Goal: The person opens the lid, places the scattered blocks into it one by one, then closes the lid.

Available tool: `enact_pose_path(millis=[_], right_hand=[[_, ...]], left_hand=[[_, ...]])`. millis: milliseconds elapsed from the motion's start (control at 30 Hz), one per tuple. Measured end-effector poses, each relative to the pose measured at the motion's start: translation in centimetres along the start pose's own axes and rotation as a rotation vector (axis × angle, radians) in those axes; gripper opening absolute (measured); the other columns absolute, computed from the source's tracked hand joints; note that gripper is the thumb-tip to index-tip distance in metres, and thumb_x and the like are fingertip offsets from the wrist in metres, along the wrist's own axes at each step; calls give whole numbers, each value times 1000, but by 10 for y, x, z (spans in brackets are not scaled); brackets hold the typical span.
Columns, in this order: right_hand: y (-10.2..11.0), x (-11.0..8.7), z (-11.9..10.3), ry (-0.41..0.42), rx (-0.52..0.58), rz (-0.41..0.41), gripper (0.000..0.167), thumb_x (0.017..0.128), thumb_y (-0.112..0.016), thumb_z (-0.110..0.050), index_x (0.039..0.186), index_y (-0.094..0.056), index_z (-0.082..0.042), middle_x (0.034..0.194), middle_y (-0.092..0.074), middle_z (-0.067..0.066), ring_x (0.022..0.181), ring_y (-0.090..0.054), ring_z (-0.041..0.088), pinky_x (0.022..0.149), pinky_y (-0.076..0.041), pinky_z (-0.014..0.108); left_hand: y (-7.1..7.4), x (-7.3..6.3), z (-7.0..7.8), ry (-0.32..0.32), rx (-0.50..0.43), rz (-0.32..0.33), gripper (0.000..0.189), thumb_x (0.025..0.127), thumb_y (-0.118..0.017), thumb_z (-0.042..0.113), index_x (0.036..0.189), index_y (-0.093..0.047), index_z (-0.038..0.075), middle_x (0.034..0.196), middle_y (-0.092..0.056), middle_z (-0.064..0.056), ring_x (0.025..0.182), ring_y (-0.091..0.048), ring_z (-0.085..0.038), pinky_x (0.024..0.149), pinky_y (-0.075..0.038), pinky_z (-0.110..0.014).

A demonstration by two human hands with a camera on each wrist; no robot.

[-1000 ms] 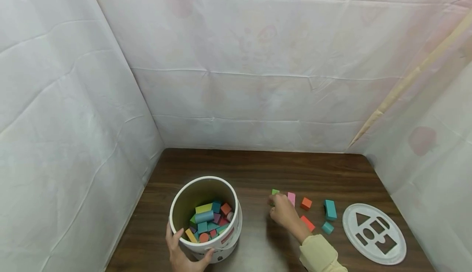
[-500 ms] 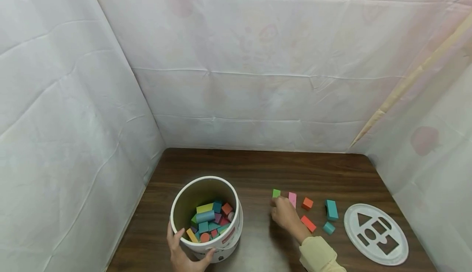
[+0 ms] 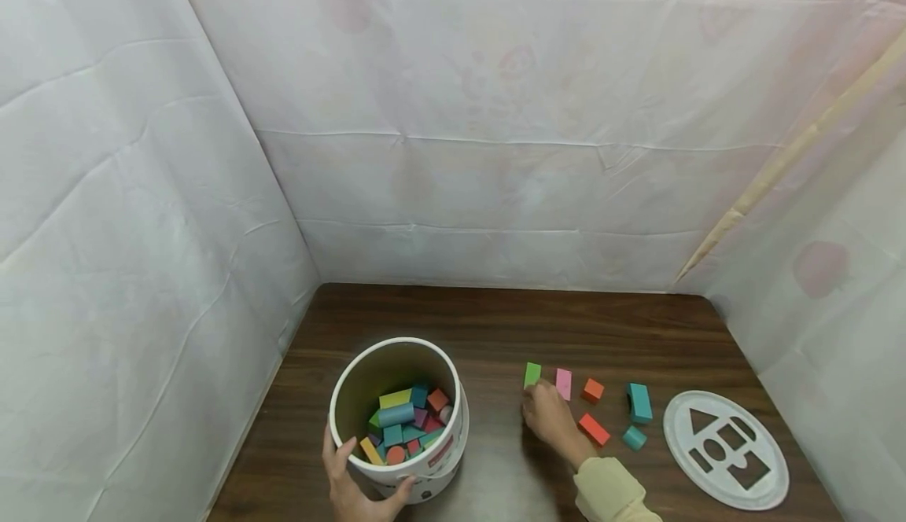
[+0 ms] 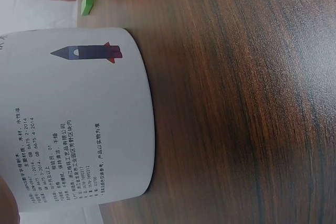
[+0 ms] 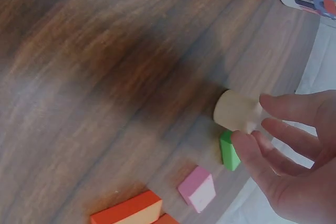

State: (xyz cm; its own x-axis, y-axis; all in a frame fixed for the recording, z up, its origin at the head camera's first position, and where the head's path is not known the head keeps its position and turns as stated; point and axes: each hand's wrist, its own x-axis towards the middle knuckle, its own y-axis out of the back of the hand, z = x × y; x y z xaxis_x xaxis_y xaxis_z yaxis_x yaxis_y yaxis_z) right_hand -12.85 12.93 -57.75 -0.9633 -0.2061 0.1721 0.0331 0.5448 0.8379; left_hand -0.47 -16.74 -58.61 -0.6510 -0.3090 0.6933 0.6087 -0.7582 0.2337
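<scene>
A white bucket (image 3: 442,467) holding several coloured wooden blocks stands at the left of the table. My left hand (image 3: 357,487) grips its near side, fingers on the left wall and thumb at the front. Close up, the left wrist view shows the printed bucket wall (image 4: 100,103) with a rocket picture. My right hand (image 3: 552,420) pinches a plain wooden cylinder block (image 5: 233,111) at its upper end, between thumb and fingers. Right beside that cylinder is a green block (image 3: 532,374). A pink block (image 3: 563,383) lies just to the right; the head view hides the cylinder behind the hand.
Right of my right hand lie an orange cube (image 3: 592,391), a red-orange block (image 3: 594,429), a teal arch block (image 3: 640,403) and a small teal block (image 3: 634,438). Farther right is a white lid (image 3: 771,459) with shaped holes. White cloth walls (image 3: 495,255) enclose the table.
My right hand has drawn back slightly toward me, so more of the green block shows. The left hand keeps its grip on the bucket. The head view has shifted a little.
</scene>
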Motion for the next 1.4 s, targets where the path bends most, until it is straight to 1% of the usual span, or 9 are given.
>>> enact_pose_path(millis=[100,333,433,600,667,833,1167,1333,1400], right_hand=[[-3,-1,4,-20,9,-1,9,72,-71,6,80,-68,4,77,-60,8,71,-58,21,62,-54,37],[-7,-2,9,-45,44,-6,18,69,-77,3,84,-68,6,81,-62,11,77,-59,24,67,-54,40],[-7,-2,10,-61,65,-8,21,68,-79,3,86,-68,7,82,-62,11,77,-58,23,67,-54,39],[-8,-1,12,-103,92,-11,20,68,-80,3,83,-67,6,77,-58,8,71,-52,18,60,-51,33],[-9,-1,12,-118,100,-2,20,67,-80,3,80,-66,5,75,-56,6,69,-50,17,58,-49,30],[-13,-3,12,-106,114,37,24,63,-83,2,68,-59,0,68,-50,4,63,-45,15,52,-43,26],[-16,-4,9,-128,196,-2,27,64,-82,4,71,-56,-1,68,-55,6,62,-48,16,50,-44,27],[-17,-5,8,-138,212,-5,27,65,-81,4,73,-56,-2,70,-55,5,64,-49,16,52,-44,27],[-17,-5,8,-142,216,-5,27,65,-80,4,73,-56,-3,69,-55,5,64,-49,16,52,-44,27]], left_hand=[[-1,0,-2,-35,-18,7,97,60,-87,42,130,-36,-3,148,-16,-31,123,-27,-55,100,-24,-17],[4,14,28,-26,-21,10,92,63,-86,37,129,-36,-3,145,-17,-36,122,-27,-56,99,-25,-15],[2,5,10,10,6,-1,98,57,-90,35,130,-36,-1,149,-16,-28,122,-28,-55,98,-26,-16],[0,1,3,34,7,-4,101,54,-91,34,132,-37,2,152,-15,-21,126,-27,-51,100,-34,-42],[0,1,5,40,0,-4,100,54,-91,32,133,-37,3,153,-15,-20,127,-27,-50,94,-36,-59],[0,3,9,60,7,-2,99,54,-91,29,133,-37,5,153,-14,-20,126,-27,-52,79,-35,-74],[0,2,7,70,15,-13,99,54,-91,32,133,-37,6,153,-14,-18,126,-28,-51,81,-37,-73],[0,2,7,73,15,-13,101,53,-92,33,132,-37,5,153,-15,-18,125,-29,-50,89,-37,-66],[0,1,6,71,20,-9,101,52,-92,34,132,-37,4,153,-16,-18,125,-29,-50,98,-38,-54]])
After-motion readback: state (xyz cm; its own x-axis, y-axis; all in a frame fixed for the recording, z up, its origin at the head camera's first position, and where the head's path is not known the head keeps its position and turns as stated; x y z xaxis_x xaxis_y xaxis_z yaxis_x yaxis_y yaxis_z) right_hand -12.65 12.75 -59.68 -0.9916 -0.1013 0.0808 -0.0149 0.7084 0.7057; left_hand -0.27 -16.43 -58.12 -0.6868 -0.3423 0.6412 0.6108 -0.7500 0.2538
